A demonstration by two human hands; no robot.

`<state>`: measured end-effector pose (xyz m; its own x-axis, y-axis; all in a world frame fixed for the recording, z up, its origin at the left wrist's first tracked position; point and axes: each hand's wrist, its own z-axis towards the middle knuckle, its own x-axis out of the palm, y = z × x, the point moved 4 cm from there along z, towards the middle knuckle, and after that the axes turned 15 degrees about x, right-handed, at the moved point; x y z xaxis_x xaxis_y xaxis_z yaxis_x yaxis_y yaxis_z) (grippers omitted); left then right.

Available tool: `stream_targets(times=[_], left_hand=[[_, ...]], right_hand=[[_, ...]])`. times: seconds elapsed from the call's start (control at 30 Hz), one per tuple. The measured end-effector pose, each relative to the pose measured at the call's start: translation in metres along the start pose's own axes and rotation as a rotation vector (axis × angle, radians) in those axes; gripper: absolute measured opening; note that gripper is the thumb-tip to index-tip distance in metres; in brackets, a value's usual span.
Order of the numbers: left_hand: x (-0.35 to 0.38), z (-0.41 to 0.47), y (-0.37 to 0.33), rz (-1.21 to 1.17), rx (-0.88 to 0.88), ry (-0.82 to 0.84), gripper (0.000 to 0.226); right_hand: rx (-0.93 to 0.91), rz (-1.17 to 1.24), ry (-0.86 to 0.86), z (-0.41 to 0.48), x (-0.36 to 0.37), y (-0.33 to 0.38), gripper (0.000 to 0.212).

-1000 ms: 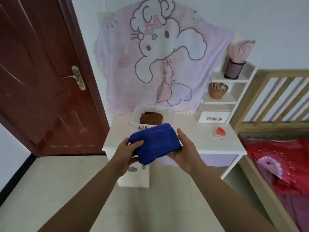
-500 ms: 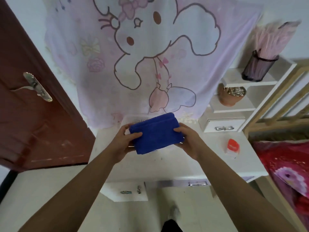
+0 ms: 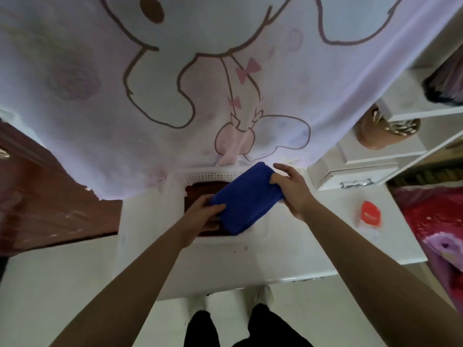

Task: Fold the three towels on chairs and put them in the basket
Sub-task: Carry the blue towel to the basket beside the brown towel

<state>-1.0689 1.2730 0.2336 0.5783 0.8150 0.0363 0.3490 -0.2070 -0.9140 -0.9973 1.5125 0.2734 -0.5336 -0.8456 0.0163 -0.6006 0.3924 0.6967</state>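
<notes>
A folded blue towel hangs tilted over the white plastic basket that stands on the white table. My left hand grips the towel's lower left end, down inside the basket. My right hand pinches its upper right end above the basket's right side. A folded brown towel lies in the basket beneath the blue one, partly hidden by it and by my left hand.
A pink cartoon cloth hangs on the wall behind the basket. At the right stand a small white drawer box, shelves with a brown pot, and an orange-capped item. A brown door is left, a red bedspread right.
I have stepped up to the table. Both hands carried the blue towel forward and lowered it, turning it slantwise over the basket; my left hand now reaches inside the basket.
</notes>
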Motion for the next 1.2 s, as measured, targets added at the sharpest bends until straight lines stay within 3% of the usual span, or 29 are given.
stream_targets(times=[0.07,0.13,0.23,0.33,0.47,0.67,0.77,0.9,1.03,1.2], left_hand=[[-0.005,0.018,0.007,0.205,0.043,0.090,0.025],[-0.014,0.032,0.015,0.597,0.177,0.237,0.035],[-0.039,0.049,0.049,1.127,0.135,0.452,0.052],[-0.055,0.048,0.066,1.363,0.174,0.547,0.052],[-0.064,0.048,0.076,1.349,0.209,0.528,0.056],[-0.068,0.054,0.085,1.235,0.276,0.488,0.057],[-0.070,0.056,0.086,1.210,0.296,0.487,0.056],[-0.069,0.055,0.075,1.165,0.262,0.488,0.054],[-0.073,0.055,0.060,1.086,0.306,0.311,0.049],[-0.077,0.055,0.072,1.188,0.244,0.480,0.053]], right_hand=[[0.030,0.019,-0.060,0.005,-0.004,-0.001,0.046],[0.050,-0.032,-0.119,0.009,-0.005,0.002,0.047],[0.098,-0.241,-0.218,0.018,0.002,0.013,0.045],[0.179,-0.569,-0.288,0.030,0.016,0.032,0.049],[0.134,-0.993,-0.307,0.057,0.053,0.052,0.066],[-0.005,-1.144,-0.298,0.095,0.101,0.020,0.083],[-0.118,-1.125,-0.341,0.103,0.096,0.003,0.075],[-0.140,-1.076,-0.355,0.087,0.082,-0.004,0.060],[-0.357,-1.247,-0.533,0.051,0.090,-0.023,0.061],[-0.362,-1.531,-0.594,0.052,0.081,-0.069,0.068]])
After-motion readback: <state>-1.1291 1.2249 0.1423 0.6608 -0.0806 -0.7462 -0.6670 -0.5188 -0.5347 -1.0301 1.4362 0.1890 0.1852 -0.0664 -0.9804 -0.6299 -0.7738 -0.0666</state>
